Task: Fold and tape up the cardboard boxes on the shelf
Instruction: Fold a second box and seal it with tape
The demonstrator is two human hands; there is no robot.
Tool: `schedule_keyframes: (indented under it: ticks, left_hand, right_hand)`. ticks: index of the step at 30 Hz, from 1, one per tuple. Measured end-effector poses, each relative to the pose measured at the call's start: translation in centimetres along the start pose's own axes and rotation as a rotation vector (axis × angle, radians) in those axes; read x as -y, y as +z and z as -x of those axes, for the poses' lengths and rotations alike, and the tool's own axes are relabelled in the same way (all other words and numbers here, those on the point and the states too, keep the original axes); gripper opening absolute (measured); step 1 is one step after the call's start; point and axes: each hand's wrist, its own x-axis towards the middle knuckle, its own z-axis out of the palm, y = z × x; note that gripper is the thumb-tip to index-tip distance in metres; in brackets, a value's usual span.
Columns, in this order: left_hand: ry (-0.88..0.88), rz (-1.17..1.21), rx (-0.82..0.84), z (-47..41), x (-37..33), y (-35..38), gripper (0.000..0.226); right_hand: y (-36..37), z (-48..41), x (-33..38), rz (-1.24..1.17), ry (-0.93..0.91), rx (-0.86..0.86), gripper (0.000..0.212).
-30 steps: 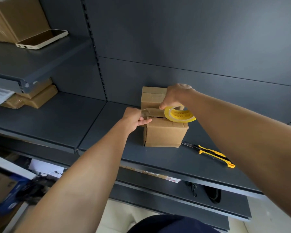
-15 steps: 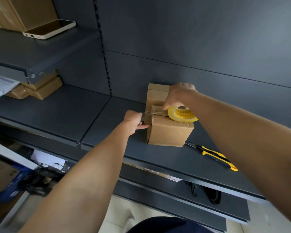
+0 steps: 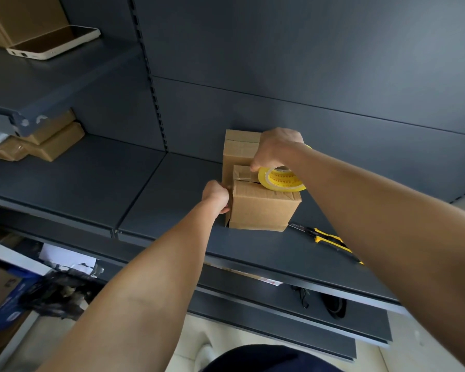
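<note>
A small brown cardboard box (image 3: 263,210) stands on the dark shelf (image 3: 172,200), with a taller taped box (image 3: 239,149) right behind it. My right hand (image 3: 275,149) grips a yellow tape roll (image 3: 281,178) lying on the small box's top, and clear tape runs from the roll across the top to the left edge. My left hand (image 3: 216,196) has its fingers curled against the box's left side, pressing the tape end down there. The fingertips are hidden behind the box corner.
A yellow and black utility knife (image 3: 325,238) lies on the shelf to the right of the box. Flat brown packages (image 3: 46,140) sit at the far left. A phone (image 3: 54,42) lies on the upper shelf beside a large carton (image 3: 24,17).
My left hand has pulled the tape end down from the air beside the box onto the box's left side. The right hand and roll stay on the box top.
</note>
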Motion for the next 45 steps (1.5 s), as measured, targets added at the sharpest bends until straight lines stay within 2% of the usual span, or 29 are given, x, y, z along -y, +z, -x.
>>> schedule_keyframes:
  ticks: [3,7,10,11,12,14,17,23,27,33,38,45]
  left_hand:
    - [0.018,-0.006,-0.077,0.0,-0.2,0.1,0.021]
    - [0.091,-0.215,-0.196,0.0,0.0,-0.6,0.04]
    - [0.194,-0.32,-0.246,0.2,-0.2,-0.8,0.023]
    - [0.226,-0.288,-0.245,0.5,-0.8,-0.7,0.013]
    - [0.251,-0.241,-0.238,0.8,-1.4,-0.6,0.015]
    - [0.254,-0.148,-0.216,1.1,-2.5,-0.1,0.035]
    - [0.195,-0.06,-0.178,1.4,-2.8,0.4,0.04]
    - [0.215,-0.143,-0.149,1.5,-2.9,0.4,0.034]
    - [0.229,-0.261,-0.167,1.7,-3.2,0.8,0.034]
    - [0.265,-0.368,-0.166,2.0,-3.3,1.1,0.037]
    - [0.27,-0.509,-0.207,2.5,-3.6,1.5,0.036]
    - [0.262,-0.549,-0.239,2.7,-3.6,1.5,0.034]
  right_hand:
    - [-0.1,0.0,0.1,-0.003,-0.001,0.006,0.04]
    - [-0.2,0.1,0.1,0.002,-0.013,0.001,0.039]
    - [-0.2,0.1,0.1,0.001,-0.019,0.003,0.039]
    - [-0.2,0.0,0.1,0.0,-0.022,0.002,0.039]
    - [-0.2,0.0,0.1,0.0,-0.025,0.003,0.04]
    - [-0.3,-0.1,0.0,-0.005,-0.023,0.008,0.039]
    - [-0.2,-0.1,-0.1,-0.008,-0.017,0.009,0.038]
    - [0.0,-0.3,-0.2,0.018,-0.056,0.008,0.036]
    - [-0.6,0.0,-1.4,-0.093,-0.043,0.038,0.039]
    - [-1.3,0.5,-5.2,-0.274,-0.066,0.147,0.069]
    - [-0.9,0.9,-6.3,-0.306,-0.074,0.139,0.056]
    - [-1.4,1.6,-6.7,-0.203,-0.083,0.092,0.045]
